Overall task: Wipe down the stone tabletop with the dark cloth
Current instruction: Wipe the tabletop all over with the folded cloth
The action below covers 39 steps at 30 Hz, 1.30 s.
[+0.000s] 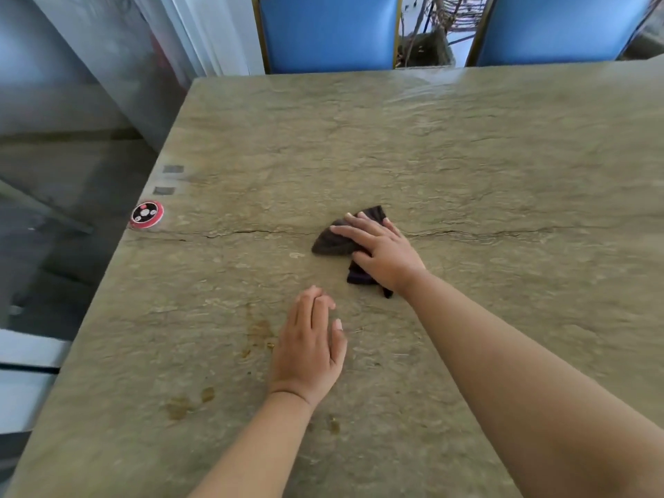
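A greenish-brown stone tabletop (449, 145) fills most of the view. Near its middle lies a crumpled dark cloth (332, 240). My right hand (381, 251) presses flat on the cloth with straight, spread fingers and covers its right part. My left hand (309, 348) rests palm down on the bare stone, nearer to me and a little left of the cloth, fingers straight and together, holding nothing. Brown stains (258, 334) mark the stone just left of my left hand, and more stains (179, 406) lie nearer the front.
A round red and black call button (146, 213) sits at the table's left edge, with two small grey squares (173, 169) just beyond it. Two blue chairs (328, 30) (560, 26) stand at the far side. A dark crack (244, 232) runs across the stone.
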{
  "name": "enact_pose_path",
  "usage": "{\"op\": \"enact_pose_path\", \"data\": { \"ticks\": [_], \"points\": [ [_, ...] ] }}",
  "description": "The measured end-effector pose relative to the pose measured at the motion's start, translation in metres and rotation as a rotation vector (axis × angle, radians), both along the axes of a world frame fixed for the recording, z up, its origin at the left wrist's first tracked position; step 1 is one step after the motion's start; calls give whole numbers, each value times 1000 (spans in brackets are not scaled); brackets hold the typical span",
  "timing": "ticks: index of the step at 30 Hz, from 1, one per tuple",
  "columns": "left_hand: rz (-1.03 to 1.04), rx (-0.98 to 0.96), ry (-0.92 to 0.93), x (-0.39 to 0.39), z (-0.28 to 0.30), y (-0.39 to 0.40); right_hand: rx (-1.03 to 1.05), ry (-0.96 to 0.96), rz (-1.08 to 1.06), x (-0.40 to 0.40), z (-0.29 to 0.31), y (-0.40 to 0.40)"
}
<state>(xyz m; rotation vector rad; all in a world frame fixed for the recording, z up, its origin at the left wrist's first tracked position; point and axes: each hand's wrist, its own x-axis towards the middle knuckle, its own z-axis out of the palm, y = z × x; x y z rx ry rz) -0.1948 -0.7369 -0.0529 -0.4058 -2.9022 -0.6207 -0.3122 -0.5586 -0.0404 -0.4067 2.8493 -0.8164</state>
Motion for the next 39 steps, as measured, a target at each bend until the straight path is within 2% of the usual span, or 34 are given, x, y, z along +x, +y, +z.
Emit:
{"op": "enact_pose_path", "data": {
  "ticks": [2, 4, 8, 10, 12, 14, 16, 18, 20, 24, 27, 29, 31, 33, 35, 37, 39],
  "points": [
    [-7, 0, 4, -1, 0, 0, 9, 7, -244, 21, 0, 14],
    [-7, 2, 16, -1, -1, 1, 37, 13, -370, 46, -1, 9],
    [-29, 11, 13, -1, 0, 0, -26, 5, -313, 96, 1, -13],
    [-35, 0, 0, 0, 1, -1, -152, -12, -311, 121, 4, -18],
    [-57, -52, -18, 3, 4, -3, -325, -77, -402, 148, 9, -20],
    [-102, -74, -68, 2, 11, -6, -474, -197, -520, 171, 20, -24],
    [-142, -7, -117, -3, 21, -14, -582, -339, -628, 186, 35, -29],
    [-156, 109, -157, -15, 33, -30, -676, -438, -708, 184, 52, -38],
    [-112, 176, -165, -31, 39, -52, -781, -439, -764, 167, 65, -52],
    [-37, 43, -179, -56, 25, -102, -890, -235, -862, 106, 65, -88],
    [-83, -69, -327, -62, 8, -122, -663, -20, -805, 67, 43, -110],
    [-80, -85, -374, -66, 10, -122, -496, 16, -772, 56, 30, -117],
    [11, -84, -377, -72, 20, -110, -447, 48, -777, 52, 24, -113],
    [77, -87, -298, -77, 28, -91, -346, 129, -854, 50, 20, -100],
    [-39, -50, -188, -82, 29, -64, -223, 132, -933, 50, 13, -83],
    [-285, -102, -118, -86, 21, -37, -157, 85, -887, 54, 3, -71],
    [-427, -192, -162, -92, 14, -17, -92, 82, -810, 60, -7, -68]
  ]
}}
